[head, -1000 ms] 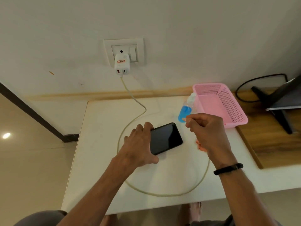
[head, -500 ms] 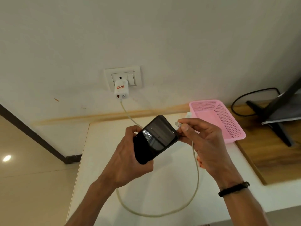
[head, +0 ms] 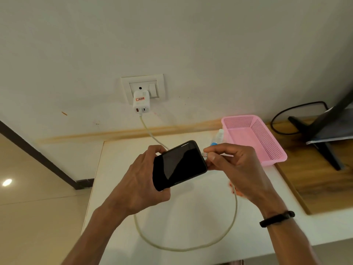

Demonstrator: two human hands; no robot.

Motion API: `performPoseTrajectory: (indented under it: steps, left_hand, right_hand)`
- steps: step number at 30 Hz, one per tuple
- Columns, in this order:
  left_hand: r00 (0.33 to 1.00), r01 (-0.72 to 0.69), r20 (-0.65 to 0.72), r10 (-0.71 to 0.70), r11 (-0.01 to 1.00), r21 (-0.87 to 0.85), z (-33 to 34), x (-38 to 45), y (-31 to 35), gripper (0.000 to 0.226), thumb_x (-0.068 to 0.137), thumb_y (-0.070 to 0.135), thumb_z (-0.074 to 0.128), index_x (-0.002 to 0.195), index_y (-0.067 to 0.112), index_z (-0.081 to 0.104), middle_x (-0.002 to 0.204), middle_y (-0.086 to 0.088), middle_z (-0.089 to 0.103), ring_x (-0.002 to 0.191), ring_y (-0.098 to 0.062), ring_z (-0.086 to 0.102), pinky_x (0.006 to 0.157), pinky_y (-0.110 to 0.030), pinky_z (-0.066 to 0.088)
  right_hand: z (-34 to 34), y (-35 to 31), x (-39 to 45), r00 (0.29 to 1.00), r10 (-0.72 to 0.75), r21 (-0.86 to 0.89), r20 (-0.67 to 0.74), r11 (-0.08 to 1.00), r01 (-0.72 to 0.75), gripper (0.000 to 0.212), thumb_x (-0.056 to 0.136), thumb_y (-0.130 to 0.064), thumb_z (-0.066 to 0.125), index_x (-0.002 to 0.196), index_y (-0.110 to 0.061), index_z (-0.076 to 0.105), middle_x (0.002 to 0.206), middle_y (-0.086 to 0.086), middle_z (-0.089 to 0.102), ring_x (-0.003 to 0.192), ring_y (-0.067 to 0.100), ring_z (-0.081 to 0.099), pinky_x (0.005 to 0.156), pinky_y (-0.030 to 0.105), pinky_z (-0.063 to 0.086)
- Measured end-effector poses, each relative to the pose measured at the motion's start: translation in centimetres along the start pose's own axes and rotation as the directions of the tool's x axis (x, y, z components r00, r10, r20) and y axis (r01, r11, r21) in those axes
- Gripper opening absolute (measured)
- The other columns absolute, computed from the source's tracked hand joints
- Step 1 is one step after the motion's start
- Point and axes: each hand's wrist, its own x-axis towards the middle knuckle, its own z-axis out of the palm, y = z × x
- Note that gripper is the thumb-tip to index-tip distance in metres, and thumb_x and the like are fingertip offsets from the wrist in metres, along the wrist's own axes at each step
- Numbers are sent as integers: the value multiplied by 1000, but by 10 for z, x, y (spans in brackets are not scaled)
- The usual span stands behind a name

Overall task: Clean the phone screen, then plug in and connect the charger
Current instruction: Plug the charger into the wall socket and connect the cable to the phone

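A black phone with a dark screen is held above the white table, gripped at its left end by my left hand. My right hand pinches the white plug of the charger cable against the phone's right end. The pale cable loops over the table and runs up to a white charger seated in the wall socket. Whether the plug is fully inside the phone's port is hidden by my fingers.
A pink mesh basket stands at the table's back right, with a small spray bottle of blue liquid beside it. An orange cloth peeks out under my right hand. A dark monitor stand and black cord sit on the wooden desk.
My left hand lifted the phone off the table. My right hand brought the cable plug from beside the phone up to its right end.
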Motion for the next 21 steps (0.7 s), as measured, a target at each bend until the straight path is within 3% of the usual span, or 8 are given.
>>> performPoseTrajectory:
  steps: [10, 21]
  left_hand:
    - [989, -15, 147, -4, 992, 128, -10, -6, -5, 78, 59, 37, 72, 124, 45, 31, 104, 21, 51, 99, -8, 50, 83, -27, 49]
    - [962, 52, 262, -82, 991, 121, -7, -9, -11, 79, 55, 36, 75, 120, 46, 32, 100, 19, 53, 91, -7, 54, 72, -21, 46]
  right_hand:
    - [0, 9, 0, 978, 142, -220, 156, 970, -106, 14, 94, -16, 73, 98, -28, 79, 87, -12, 80, 79, 9, 79, 71, 8, 55]
    - [5, 12, -2, 952, 243, -304, 187, 936, -179, 15, 93, -16, 73, 95, -30, 76, 82, -17, 79, 76, 4, 78, 63, 5, 52]
